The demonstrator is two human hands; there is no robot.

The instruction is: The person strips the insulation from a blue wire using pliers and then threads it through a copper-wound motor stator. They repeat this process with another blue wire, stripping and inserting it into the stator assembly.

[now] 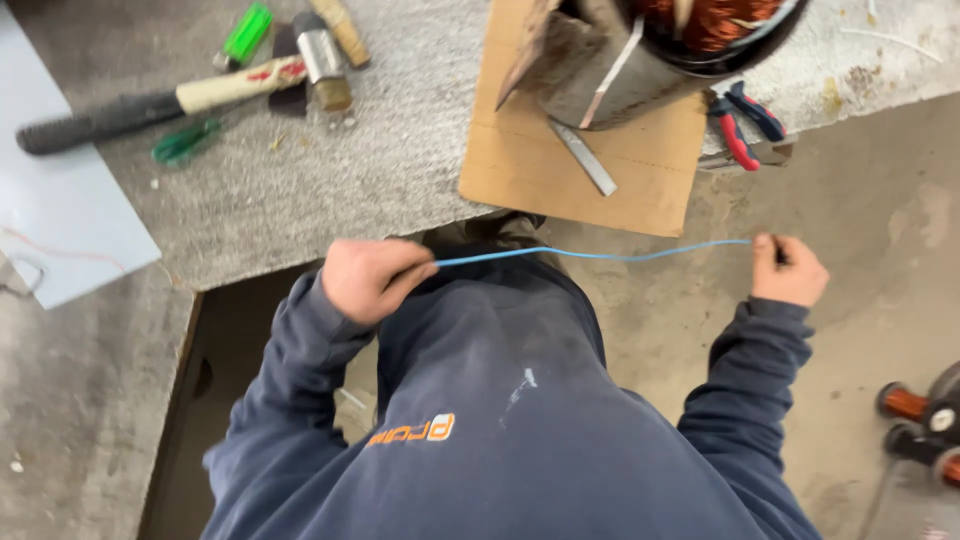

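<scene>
Item: blue wire point(600, 254), stretched taut near the desk point(300, 190) edge between our hands. Left hand point(368, 278): fingers pinched its left end. Right hand point(790, 272): fingers closed on the right end. Step, we judged: straightening. Next called for steady, even tension.

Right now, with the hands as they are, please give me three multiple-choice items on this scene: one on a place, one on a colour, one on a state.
1. Where does the cardboard sheet lie?
A. on the floor
B. at the workbench edge
C. on a chair

2. What colour is the wire?
A. light blue
B. red
C. yellow

3. How is the wire held?
A. coiled
B. dropped
C. stretched between both hands

Answers: 1 B, it overhangs the bench edge. 2 A, it looks pale blue. 3 C, the left hand and right hand each pinch one end.
</scene>
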